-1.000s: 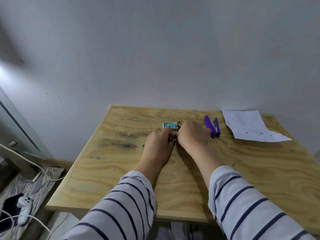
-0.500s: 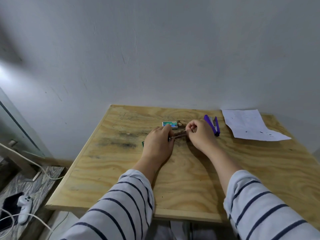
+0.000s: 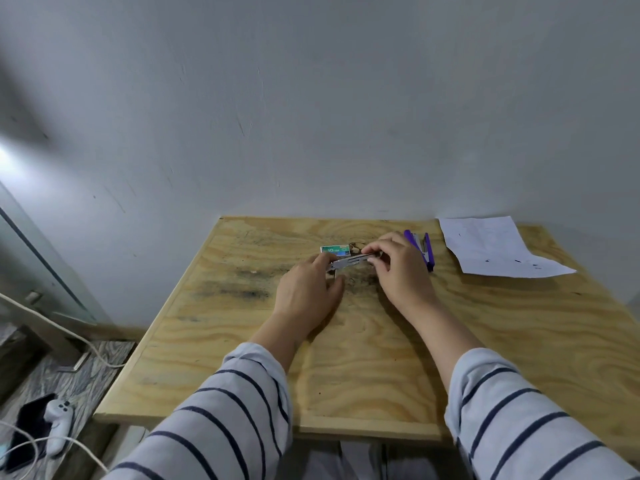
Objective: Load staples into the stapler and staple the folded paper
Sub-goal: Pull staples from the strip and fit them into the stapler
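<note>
A silver metal stapler piece (image 3: 353, 262) is held just above the wooden table (image 3: 381, 358), between both hands. My left hand (image 3: 308, 296) grips its left end, and my right hand (image 3: 401, 271) pinches its right end with fingertips and thumb. A small green and blue staple box (image 3: 335, 250) lies flat just behind the left hand. A purple stapler (image 3: 420, 249) lies behind the right hand, partly hidden by it. The white paper (image 3: 491, 249) lies flat at the table's far right corner.
A grey wall stands right behind the table. On the floor at the lower left lie a white game controller (image 3: 59, 422), a dark phone (image 3: 29, 424) and white cables (image 3: 52, 323). The table's front edge runs just above my striped sleeves.
My right hand has moved right, away from my left hand. The silver metal piece, hidden under the joined hands a second ago, now shows stretched between them.
</note>
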